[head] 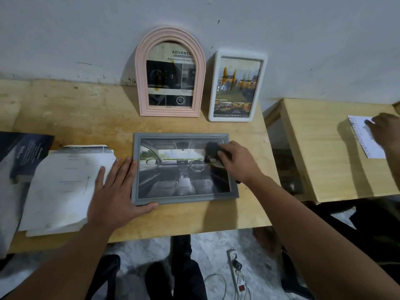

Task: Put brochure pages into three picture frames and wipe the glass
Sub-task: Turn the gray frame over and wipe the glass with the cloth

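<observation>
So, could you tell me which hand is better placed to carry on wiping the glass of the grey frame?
The right hand: it already holds the dark cloth on the glass of the grey frame, near its upper right. The left hand lies flat against the frame's left edge, steadying it.

Flat frame (186,168) laid mid-table (86,109). Arched frame (170,72) and rounded frame (237,86) stood behind it against wall (86,29), arched one left. Paper stack (65,187) placed left of flat frame; second table (329,152) set right.
</observation>
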{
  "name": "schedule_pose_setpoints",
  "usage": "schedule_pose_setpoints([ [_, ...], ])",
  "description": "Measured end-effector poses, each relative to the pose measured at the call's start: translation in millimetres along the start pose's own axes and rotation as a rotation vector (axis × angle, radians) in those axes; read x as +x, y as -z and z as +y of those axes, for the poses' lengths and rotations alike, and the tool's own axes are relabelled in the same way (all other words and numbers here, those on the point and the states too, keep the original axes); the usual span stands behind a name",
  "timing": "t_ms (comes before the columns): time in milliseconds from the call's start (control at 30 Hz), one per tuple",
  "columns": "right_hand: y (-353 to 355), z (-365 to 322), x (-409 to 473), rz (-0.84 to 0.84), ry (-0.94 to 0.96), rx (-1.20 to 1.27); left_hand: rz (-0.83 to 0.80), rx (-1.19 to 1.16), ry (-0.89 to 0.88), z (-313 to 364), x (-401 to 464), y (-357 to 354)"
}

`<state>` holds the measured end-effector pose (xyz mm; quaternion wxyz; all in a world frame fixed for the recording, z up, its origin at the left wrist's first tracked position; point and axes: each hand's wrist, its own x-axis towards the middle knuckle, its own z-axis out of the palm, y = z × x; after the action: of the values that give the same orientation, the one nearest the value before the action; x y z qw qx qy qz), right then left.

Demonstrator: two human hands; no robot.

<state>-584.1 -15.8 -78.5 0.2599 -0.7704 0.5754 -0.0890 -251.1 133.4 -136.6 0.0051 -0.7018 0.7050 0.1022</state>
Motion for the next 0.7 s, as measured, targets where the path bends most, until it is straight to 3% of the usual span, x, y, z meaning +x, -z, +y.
schedule_pose_setpoints([
  [133,-28.3,-6.0,-11.7,0.024,-0.012,-0.135,0.015,-0.001,-0.004,-1.2,1.0,-1.6],
  [233,-43.8,-13.9,-35.2,-0.001,0.109,-0.131,0.014,0.001,-0.007,-1.2,0.2,-2.4],
  [467,-43.0,-37.1,-55.2,-0.291,0.255,0.025,0.012,0.001,-0.005,-0.6,0.3,-0.7],
  [500,-35.1,-36.3,-49.8,-0.260,0.214,0.096,0.009,0.001,-0.006,-0.6,0.2,-0.1],
  [567,-19.0,-29.8,-36.0,-0.043,0.111,0.171,0.010,0.000,-0.006,-0.5,0.1,0.5],
  [633,-11.6,-17.2,-25.1,0.166,-0.013,0.103,0.013,-0.002,-0.007,0.0,0.1,0.7],
  [700,-19.5,-11.7,-21.7,0.208,-0.111,-0.044,0.014,-0.002,-0.008,-0.2,0.0,0.4],
])
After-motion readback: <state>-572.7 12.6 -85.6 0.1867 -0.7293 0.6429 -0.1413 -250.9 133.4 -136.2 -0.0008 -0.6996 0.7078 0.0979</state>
